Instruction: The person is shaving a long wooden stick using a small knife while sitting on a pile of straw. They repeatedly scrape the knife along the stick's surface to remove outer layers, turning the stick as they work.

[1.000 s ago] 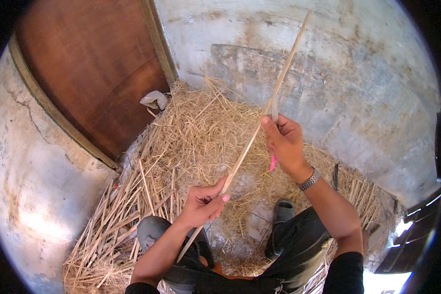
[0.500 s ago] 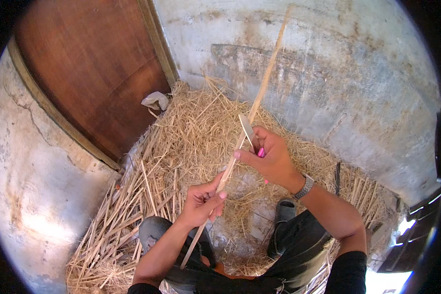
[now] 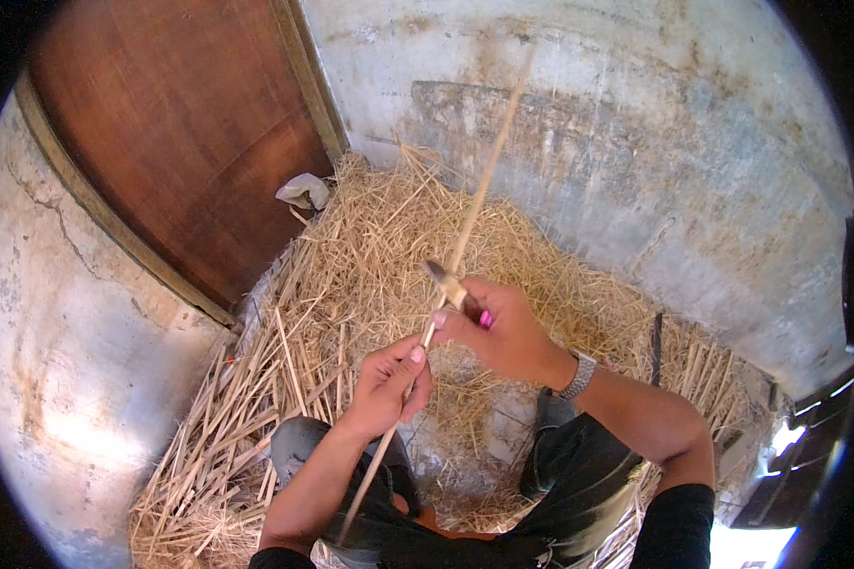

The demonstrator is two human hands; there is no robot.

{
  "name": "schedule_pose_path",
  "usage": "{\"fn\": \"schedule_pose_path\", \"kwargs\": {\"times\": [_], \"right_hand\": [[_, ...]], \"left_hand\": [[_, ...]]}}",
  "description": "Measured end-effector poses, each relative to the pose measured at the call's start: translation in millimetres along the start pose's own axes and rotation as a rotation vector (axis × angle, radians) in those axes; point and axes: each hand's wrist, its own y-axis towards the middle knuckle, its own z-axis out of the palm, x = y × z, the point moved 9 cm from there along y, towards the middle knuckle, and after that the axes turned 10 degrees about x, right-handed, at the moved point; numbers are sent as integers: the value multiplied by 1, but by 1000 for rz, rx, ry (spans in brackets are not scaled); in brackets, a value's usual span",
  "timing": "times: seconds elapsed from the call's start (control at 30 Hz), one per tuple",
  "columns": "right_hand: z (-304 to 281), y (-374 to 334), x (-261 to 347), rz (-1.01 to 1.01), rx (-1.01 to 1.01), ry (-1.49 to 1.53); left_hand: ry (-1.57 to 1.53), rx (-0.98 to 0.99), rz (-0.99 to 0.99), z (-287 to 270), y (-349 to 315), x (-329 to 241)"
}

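A long, pale strip of wood or bamboo [image 3: 482,190] runs slantwise from above my legs up toward the wall. My left hand [image 3: 381,387] is closed around its lower part, thumb on top. Just above it, my right hand [image 3: 508,330] grips a knife [image 3: 446,282] with a bit of pink [image 3: 486,319] showing at the handle. The blade lies across the strip, close to my right thumb, which presses on the strip. Most of the handle is hidden by my fingers. A metal watch is on my right wrist.
Straw-like shavings [image 3: 380,223] cover the floor between my feet and the wall [image 3: 617,161]. Several loose strips [image 3: 218,446] are heaped at the left. A brown door [image 3: 171,123] stands at the far left, with a pale bag [image 3: 304,191] by its foot.
My right hand and the knife have come down and left, nearer my left hand, and the blade has turned. The strip's far end has swung left and lower.
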Motion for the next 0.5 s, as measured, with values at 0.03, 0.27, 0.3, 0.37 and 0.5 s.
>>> {"fn": "schedule_pose_path", "kwargs": {"times": [0.03, 0.27, 0.3, 0.37, 0.5], "right_hand": [[-6, 2, -4, 43, -36, 49], [-47, 4, -24, 166, -201, 175], [-42, 3, -24, 177, -189, 141], [-29, -1, -26, 185, -174, 110], [-1, -5, -7, 31, 22, -129]], "left_hand": [[-26, 69, -13, 5, 0, -1], [-246, 238, -102, 21, -3, 21], [-281, 270, -126, 24, -5, 26], [-313, 297, -152, 28, -6, 31], [-296, 76, -49, 19, 3, 25]]}}
